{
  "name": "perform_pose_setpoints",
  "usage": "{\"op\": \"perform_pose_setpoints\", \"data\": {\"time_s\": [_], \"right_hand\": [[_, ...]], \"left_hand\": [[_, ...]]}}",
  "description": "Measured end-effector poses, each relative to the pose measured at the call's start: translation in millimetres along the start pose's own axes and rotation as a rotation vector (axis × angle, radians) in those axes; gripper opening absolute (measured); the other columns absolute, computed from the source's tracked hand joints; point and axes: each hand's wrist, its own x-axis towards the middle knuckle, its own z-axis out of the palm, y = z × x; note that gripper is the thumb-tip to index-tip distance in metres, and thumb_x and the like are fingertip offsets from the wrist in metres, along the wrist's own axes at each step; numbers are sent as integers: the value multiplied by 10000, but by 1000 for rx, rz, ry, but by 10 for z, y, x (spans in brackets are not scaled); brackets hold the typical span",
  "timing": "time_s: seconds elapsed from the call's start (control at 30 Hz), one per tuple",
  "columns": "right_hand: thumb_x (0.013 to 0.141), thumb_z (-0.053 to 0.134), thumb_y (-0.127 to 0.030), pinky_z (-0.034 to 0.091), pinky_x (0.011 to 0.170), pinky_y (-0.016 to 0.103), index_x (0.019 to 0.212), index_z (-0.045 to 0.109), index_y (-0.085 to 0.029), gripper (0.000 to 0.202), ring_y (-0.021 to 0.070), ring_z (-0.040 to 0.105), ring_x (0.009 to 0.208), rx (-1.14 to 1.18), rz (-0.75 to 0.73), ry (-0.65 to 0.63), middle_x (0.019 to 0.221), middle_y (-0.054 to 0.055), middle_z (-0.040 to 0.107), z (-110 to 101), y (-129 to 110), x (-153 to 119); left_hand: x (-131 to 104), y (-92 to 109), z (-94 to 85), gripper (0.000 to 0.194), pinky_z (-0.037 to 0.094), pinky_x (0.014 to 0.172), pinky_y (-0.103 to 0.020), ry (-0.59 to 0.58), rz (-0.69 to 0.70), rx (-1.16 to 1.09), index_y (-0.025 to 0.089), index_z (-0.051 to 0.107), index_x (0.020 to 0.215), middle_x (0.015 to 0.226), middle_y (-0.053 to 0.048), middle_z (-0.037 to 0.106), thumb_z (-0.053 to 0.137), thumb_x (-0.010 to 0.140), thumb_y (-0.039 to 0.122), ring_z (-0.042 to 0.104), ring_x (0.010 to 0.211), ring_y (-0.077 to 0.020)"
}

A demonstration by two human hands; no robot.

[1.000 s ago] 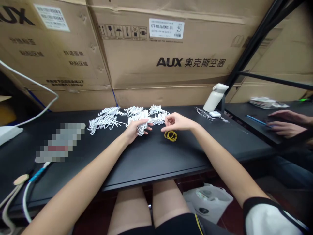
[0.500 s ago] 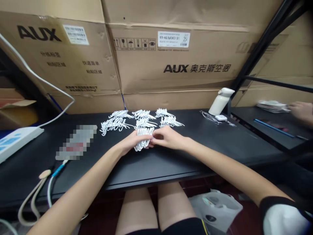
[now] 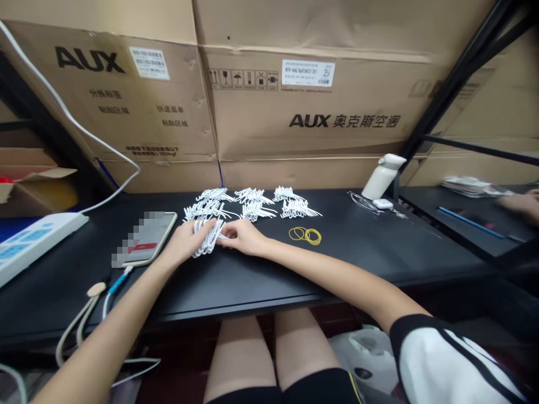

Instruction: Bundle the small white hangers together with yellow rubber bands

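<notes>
The left hand (image 3: 185, 240) holds a bundle of white hooks (image 3: 207, 238) just above the near part of the black table (image 3: 252, 286), thumb across one side and fingers wrapped closed around it. The hooks stand side by side in a tight row. Their long axis runs on a slant: the rounded bends sit low and to the left, towards the near edge, while the straight parts lean up and to the right, towards the other hand.

The right hand (image 3: 242, 237) comes in at the right side of the bundle, thumb and fingertips drawn narrow and close together. They seem to meet the thin ends of the hooks, but the spot is small and partly covered, so I cannot tell whether they grip or only touch.

Behind the hands, six piles of hooks (image 3: 300, 209) lie in two rows. In most of them the curved ends face left and the straight ends point right, slightly towards the person.

Yellow rubber bands (image 3: 313, 237) lie flat to the right of the right hand. A phone (image 3: 151, 240) lies left of the left hand, its long side slanting away to the right.
</notes>
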Motion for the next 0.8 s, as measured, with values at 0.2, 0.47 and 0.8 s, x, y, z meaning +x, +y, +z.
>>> {"op": "perform_pose_setpoints", "data": {"time_s": [0.2, 0.47, 0.8], "right_hand": [[817, 612, -298, 345, 614, 212, 671, 580, -139, 219, 95, 489, 619, -133, -1, -26, 650, -12, 583, 24, 29, 141], [821, 573, -269, 315, 623, 228, 612, 561, -146, 243, 105, 426, 612, -331, 6, -52, 619, -6, 531, -15, -27, 110], [800, 613, -147, 409, 655, 222, 768, 664, -115, 68, 109, 552, 654, -94, 22, -35, 733, 32, 665, -194, 56, -57]], "left_hand": [[37, -7, -137, 477, 449, 749, -308, 67, 95, 400, 180, 685, 991, 918, -93, 721, 455, 810, 556, 647, 883, -291], [48, 124, -172, 474, 436, 645, -339, 154, 59, 642, 210, 683, 996, 816, -119, 714, 431, 825, 573, 650, 805, -334], [-369, -97, -2, 516, 338, 1050, -434, 105, 548, 554, 196, 594, 1184, 1240, -127, 617, 505, 814, 544, 464, 1255, -331]]}}
